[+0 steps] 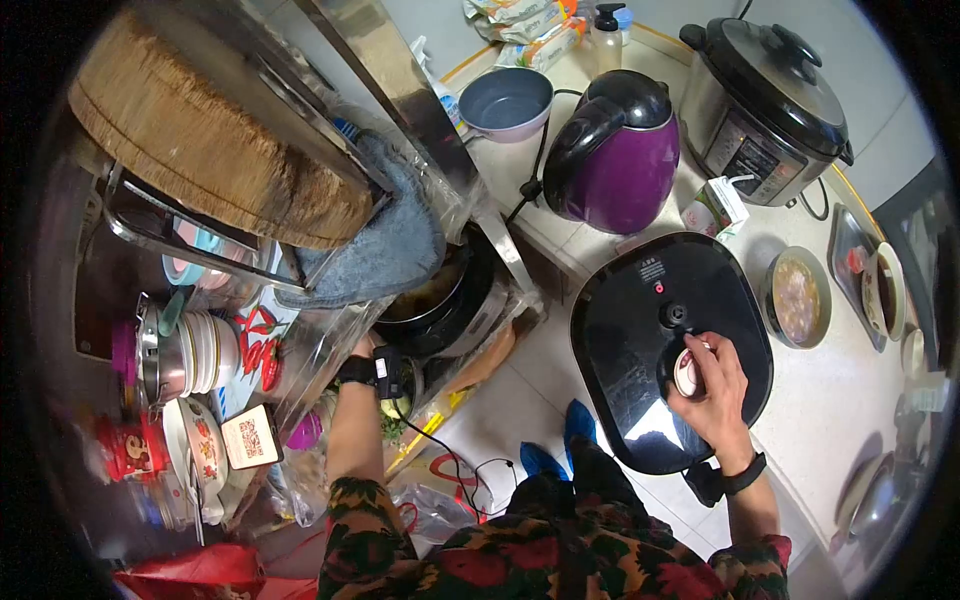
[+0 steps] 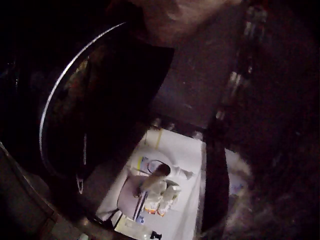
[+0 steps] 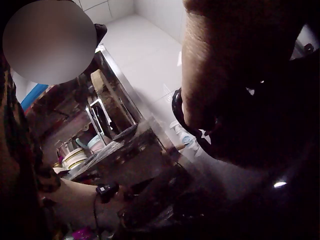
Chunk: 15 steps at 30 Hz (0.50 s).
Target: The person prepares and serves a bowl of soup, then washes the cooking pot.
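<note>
My right hand (image 1: 715, 390) grips the round knob (image 1: 686, 372) of a glossy black lid (image 1: 620, 330), a rounded square with a small vent. The lid overlaps the counter edge and the floor in the head view; in the right wrist view the hand (image 3: 210, 65) is against its dark shape. At the left, my left hand (image 1: 366, 347) is beside a black cooking pot (image 1: 450, 310) with dark contents, under the shelf. Its fingers are mostly hidden. The left wrist view shows the pot's rim (image 2: 47, 100) below part of the hand (image 2: 185, 17).
A wooden chopping block (image 1: 210, 140) and a blue cloth (image 1: 385, 230) are on the metal rack above the pot. The right counter holds a purple kettle (image 1: 640, 170), a pressure cooker (image 1: 770, 110), a milk carton (image 1: 715, 208) and a bowl of food (image 1: 798, 295). Stacked bowls (image 1: 205, 350) stand left.
</note>
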Available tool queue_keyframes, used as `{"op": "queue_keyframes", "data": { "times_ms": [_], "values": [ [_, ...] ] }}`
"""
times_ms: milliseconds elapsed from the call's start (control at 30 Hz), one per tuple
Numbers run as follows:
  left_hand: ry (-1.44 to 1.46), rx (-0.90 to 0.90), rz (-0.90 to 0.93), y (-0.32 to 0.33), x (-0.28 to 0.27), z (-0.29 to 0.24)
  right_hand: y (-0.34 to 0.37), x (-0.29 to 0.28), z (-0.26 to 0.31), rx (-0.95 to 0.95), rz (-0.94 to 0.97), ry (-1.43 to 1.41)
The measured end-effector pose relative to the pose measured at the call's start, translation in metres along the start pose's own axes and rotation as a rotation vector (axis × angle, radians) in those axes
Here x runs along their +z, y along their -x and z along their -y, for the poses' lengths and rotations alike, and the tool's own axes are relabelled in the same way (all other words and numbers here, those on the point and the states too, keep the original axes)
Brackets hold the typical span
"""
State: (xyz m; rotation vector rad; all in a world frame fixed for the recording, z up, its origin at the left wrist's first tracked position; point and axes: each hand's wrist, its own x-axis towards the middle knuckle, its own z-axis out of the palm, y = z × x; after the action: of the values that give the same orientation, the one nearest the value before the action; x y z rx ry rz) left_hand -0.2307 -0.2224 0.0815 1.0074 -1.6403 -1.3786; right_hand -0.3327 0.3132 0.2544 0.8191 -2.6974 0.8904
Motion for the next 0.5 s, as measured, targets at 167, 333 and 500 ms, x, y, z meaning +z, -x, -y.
{"op": "queue_keyframes", "data": {
  "times_ms": [167, 333, 500],
  "values": [
    [0.169, -0.044, -0.033, 0.019, -0.018, -0.031, 0.003, 0.004, 0.000, -0.014, -0.025, -0.010],
    [0.364, -0.086, -0.078, 0.058, -0.038, -0.055, 0.004, 0.003, 0.001, -0.021, -0.021, 0.020],
    [-0.127, -0.103, -0.329, 0.156, -0.036, -0.133, 0.006, 0.002, 0.001, -0.023, -0.023, -0.022]
  ]
}}
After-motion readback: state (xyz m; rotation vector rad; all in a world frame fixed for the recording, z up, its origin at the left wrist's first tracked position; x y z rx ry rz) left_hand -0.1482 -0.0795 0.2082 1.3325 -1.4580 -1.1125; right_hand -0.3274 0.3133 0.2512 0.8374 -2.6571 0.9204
